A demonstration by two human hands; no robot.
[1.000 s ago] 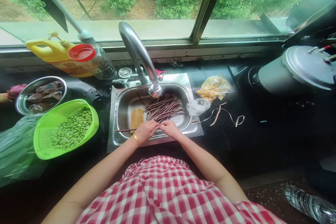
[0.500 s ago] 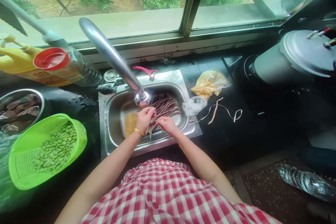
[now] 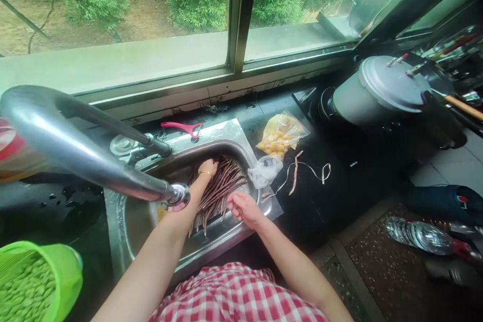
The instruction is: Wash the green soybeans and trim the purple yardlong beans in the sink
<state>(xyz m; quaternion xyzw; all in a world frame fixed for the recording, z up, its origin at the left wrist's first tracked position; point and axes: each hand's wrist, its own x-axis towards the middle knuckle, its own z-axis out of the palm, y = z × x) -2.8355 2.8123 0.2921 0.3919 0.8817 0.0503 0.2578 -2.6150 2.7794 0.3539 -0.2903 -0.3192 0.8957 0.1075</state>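
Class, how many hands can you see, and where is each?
2: the left hand at the far part of the purple beans in the sink; the right hand nearer the body.

Sink (image 3: 226, 133) centre-left of frame, long beans (image 3: 217, 193) in it. Left hand (image 3: 208, 167) on long beans, right hand (image 3: 243, 209) over their right side. Faucet (image 3: 98, 161) over sink's left. Peeler (image 3: 181, 126) behind sink. Food bag (image 3: 281, 136) right of sink; pot (image 3: 362, 93) upper right. Basket (image 3: 68, 282) lower left, shelled beans (image 3: 26, 287) inside.

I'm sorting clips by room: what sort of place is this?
Probably a kitchen: a sink holding long purple beans, a pink peeler at its back edge, and a lidded pot further right.
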